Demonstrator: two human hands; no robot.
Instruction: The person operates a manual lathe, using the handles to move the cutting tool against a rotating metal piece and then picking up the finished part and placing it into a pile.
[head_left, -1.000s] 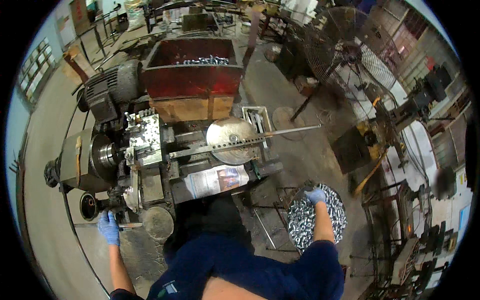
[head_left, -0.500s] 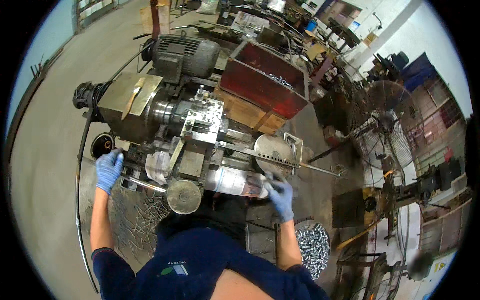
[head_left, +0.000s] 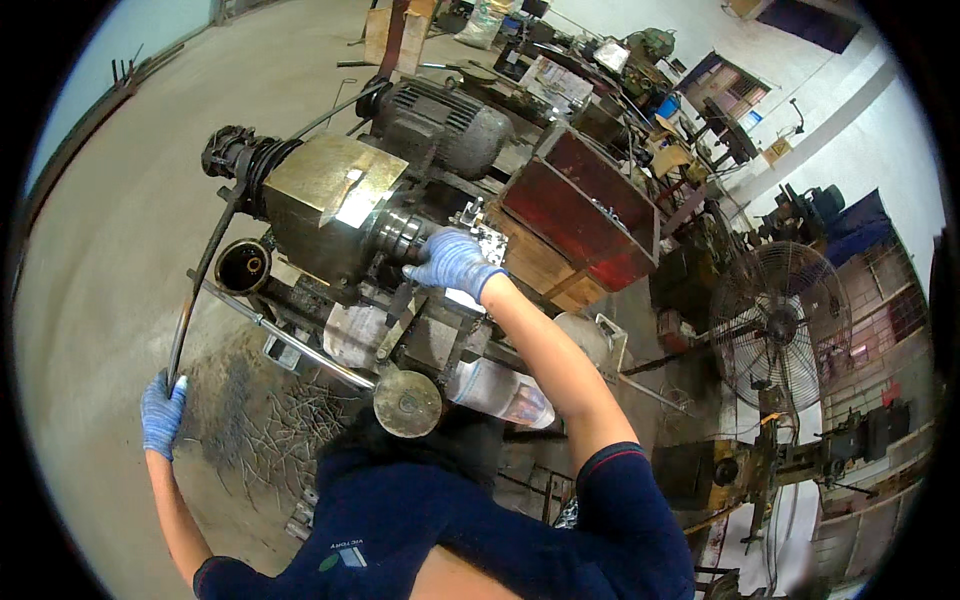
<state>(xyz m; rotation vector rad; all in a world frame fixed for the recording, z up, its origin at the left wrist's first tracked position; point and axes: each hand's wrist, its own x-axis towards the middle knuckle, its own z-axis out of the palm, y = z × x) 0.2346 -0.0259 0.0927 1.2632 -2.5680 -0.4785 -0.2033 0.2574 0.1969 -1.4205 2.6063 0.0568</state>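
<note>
My left hand [head_left: 163, 415], in a blue-and-white knit glove, is closed round the lower end of a long dark lever [head_left: 205, 270]. The lever runs up to the headstock of a small greasy lathe-like machine. My right hand [head_left: 455, 262], gloved alike, reaches across to the shiny metal spindle [head_left: 400, 235], its fingers closed at the spindle's front end. What they hold is hidden by the glove. Below that forearm lies a cylinder with a white label [head_left: 500, 392] on the machine's near side. A round metal handwheel [head_left: 407, 404] faces me.
A red metal bin [head_left: 590, 205] with small bright parts stands on a wooden block behind the machine. Beside the headstock are a motor [head_left: 440, 125] and a round dark cup [head_left: 243, 267]. Thin metal rods [head_left: 290, 435] litter the floor. A large fan [head_left: 780, 320] stands right.
My right hand has left the labelled cylinder and moved up and left to the spindle. My left hand has moved down and outward onto the lever's end. The view has shifted.
</note>
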